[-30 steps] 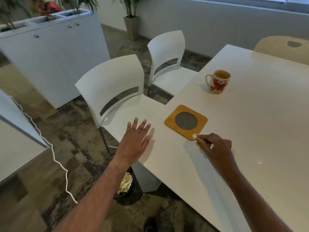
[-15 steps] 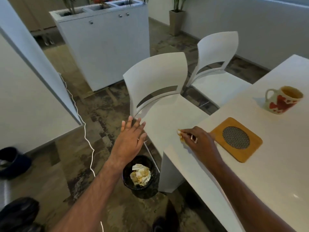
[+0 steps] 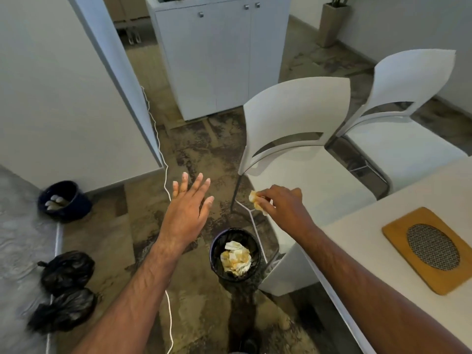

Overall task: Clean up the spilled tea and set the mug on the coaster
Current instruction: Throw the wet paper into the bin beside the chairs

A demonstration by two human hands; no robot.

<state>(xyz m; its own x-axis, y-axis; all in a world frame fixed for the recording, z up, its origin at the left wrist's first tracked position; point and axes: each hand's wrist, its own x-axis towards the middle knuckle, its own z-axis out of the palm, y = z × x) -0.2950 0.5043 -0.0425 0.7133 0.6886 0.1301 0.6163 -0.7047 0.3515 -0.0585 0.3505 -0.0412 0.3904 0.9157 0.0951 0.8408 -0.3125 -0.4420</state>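
My right hand (image 3: 282,204) pinches a tea-stained tissue wad (image 3: 256,200) in curled fingertips, off the table (image 3: 383,218) edge, above and right of the bin (image 3: 235,254); left hand (image 3: 187,213) hangs spread and empty. Coaster (image 3: 398,241) sits bare on the table (mug out of view). Risk: release here and I judge the wad misses the bin, landing on the floor.

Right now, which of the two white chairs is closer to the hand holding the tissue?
The nearer chair, directly behind the right hand; the other chair stands farther right.
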